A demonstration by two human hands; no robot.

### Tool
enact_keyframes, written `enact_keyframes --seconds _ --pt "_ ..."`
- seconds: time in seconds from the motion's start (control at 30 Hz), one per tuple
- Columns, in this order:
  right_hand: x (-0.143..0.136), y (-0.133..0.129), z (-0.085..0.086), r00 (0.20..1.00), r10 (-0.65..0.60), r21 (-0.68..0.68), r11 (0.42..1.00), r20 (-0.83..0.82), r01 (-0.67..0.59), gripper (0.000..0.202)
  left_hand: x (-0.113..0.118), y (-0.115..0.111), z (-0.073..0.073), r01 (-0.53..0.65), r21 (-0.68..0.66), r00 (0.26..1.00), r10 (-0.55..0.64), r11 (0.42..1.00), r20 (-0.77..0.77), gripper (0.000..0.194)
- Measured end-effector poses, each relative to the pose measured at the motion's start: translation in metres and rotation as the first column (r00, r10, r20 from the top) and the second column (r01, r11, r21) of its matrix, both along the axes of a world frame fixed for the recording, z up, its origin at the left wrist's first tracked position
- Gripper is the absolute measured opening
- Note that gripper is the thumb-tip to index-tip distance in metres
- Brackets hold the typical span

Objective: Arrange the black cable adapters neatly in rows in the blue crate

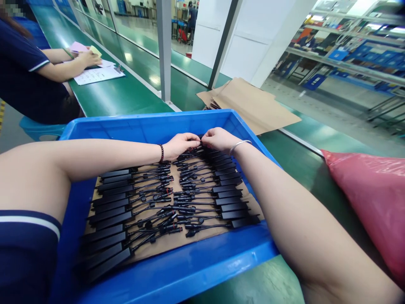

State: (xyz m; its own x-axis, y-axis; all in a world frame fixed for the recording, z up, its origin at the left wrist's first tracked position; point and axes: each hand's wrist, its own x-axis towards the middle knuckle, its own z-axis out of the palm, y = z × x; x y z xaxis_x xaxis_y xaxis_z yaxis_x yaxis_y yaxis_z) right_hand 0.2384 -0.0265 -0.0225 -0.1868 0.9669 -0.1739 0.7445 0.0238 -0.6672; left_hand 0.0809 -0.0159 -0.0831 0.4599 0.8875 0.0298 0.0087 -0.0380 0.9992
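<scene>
A blue plastic bin [148, 123] holds two rows of flat black boxes [112, 216] with short black cables and connectors, lying on brown paper [176, 190]. Both my hands meet over the far end of the bin, fingertips nearly touching. My left hand [181, 146] is closed in a pinch on a black cable [200, 144]. Facing it, my right hand [219, 139] pinches the same cable from the other side. My fingers cover most of that piece. Just below my hands, the connectors of the two rows point toward the bin's middle.
Brown paper sheets [249, 103] lie stacked beyond the bin's far right corner. A red plastic bag [370, 190] sits at the right. Metal posts [164, 50] rise behind the bin. Farther left, a co-worker [28, 71] sits by a clipboard [99, 75] on the green bench [126, 99].
</scene>
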Motion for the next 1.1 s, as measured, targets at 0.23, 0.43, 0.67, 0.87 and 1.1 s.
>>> enact_keyframes --seconds 0.23,0.43,0.67,0.87,1.1 --pt "0.001 -0.001 -0.007 0.942 -0.165 -0.256 0.962 -0.293 0.089 0.015 -0.002 0.002 -0.001 0.005 0.043 1.0 -0.006 0.999 0.022 0.03" --pt "0.005 -0.003 -0.004 0.835 -0.305 -0.436 0.896 -0.457 0.089 0.024 -0.002 0.003 -0.003 -0.05 0.036 0.999 0.051 0.998 -0.015 0.024" --pt "0.005 -0.003 -0.003 0.847 -0.306 -0.336 0.928 -0.435 0.163 0.022 -0.003 0.001 0.002 0.029 -0.028 0.995 -0.026 0.999 0.093 0.037" --pt "0.003 0.001 -0.004 0.881 -0.282 -0.274 0.944 -0.379 0.184 0.017 0.0 -0.003 0.007 0.026 -0.024 0.995 -0.024 0.999 0.1 0.031" --pt "0.002 0.001 -0.004 0.902 -0.261 -0.225 0.955 -0.342 0.191 0.015 0.0 0.003 0.001 -0.075 -0.042 0.996 0.077 0.996 0.053 0.021"
